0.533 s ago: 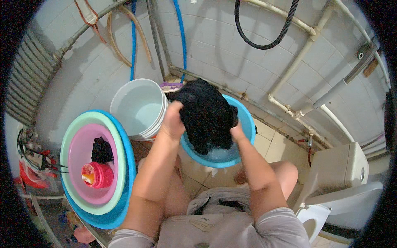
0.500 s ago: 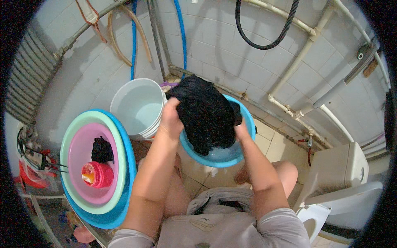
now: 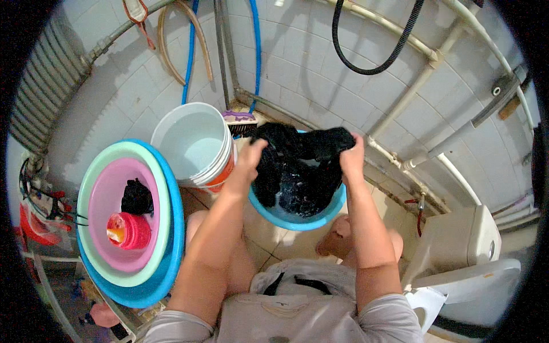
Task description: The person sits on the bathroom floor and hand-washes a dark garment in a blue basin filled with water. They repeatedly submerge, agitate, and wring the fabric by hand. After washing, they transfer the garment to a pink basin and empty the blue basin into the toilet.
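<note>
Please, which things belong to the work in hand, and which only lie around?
In use:
black cloth, held by left hand and right hand
light-blue basin, under the cloth

Apparently lying about:
white bucket
pink basin, nested in mint-green basin
red jar and black bundle, inside the pink basin

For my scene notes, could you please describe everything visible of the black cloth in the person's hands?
The cloth is plain black, soft and wet-looking, with pale suds or water glints on its lower part. It is bunched and creased, held between the left hand and the right hand, one at each side. It hangs down into the blue basin, hiding much of the far rim. Its exact garment type cannot be told.
</note>
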Demonstrator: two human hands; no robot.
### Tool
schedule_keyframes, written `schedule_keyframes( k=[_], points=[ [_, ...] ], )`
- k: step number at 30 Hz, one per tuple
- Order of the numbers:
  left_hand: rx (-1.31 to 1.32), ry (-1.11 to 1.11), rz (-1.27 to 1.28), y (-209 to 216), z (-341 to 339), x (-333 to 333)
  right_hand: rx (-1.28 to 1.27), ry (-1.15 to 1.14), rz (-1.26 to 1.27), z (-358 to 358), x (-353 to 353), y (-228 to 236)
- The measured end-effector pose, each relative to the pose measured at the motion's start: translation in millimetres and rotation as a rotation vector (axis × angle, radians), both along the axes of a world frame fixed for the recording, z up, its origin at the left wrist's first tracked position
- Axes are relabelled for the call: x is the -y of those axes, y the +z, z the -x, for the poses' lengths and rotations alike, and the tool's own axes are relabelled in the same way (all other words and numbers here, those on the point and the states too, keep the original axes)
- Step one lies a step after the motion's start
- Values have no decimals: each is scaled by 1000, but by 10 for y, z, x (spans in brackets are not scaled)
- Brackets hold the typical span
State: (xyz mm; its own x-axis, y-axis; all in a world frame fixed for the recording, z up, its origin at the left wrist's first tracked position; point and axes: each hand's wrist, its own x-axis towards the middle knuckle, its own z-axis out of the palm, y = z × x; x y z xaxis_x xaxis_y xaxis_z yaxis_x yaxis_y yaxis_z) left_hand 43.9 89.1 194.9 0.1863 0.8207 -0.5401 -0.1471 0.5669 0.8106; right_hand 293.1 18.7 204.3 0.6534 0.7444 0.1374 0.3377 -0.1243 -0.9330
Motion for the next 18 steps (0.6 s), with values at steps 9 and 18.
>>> schedule_keyframes(
  k=[9, 18],
  points=[
    [-1182, -715, -728, -858, -499, 351, 671, 719, 519, 252, 266, -1164],
    [-1312, -885, -733, -1454, -788, 264, 815, 639, 603, 376, 79, -1440]
  ],
)
